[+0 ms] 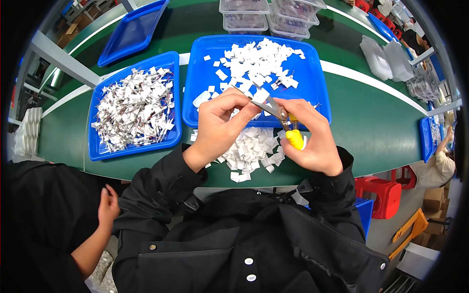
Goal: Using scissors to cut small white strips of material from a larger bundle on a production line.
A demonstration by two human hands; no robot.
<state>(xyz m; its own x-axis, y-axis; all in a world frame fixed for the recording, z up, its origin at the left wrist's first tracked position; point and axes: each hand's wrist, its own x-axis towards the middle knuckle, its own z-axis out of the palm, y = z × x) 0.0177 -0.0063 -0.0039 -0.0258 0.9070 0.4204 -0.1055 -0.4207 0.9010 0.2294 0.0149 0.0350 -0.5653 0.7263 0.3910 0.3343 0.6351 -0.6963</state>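
Note:
My right hand (315, 139) is wrapped round spring-loaded snips with yellow handles (294, 138). Their metal blades point left, toward the fingertips of my left hand (222, 122). That hand is closed in a pinch on a small white tab (260, 95), which lies against the blades. Whether the blades have closed on it I cannot tell. Beneath both hands, a heap of small white squares (251, 151) lies on the green table. Behind them a blue tray (320, 93) carries more loose white pieces.
To the left, another blue tray (178, 115) is heaped with white tabs on thin wires. An upright blue tray (132, 31) sits farther back, near stacked clear plastic boxes (244, 22). Another person's hand (107, 207) is at lower left. Red stools (383, 195) stand at right.

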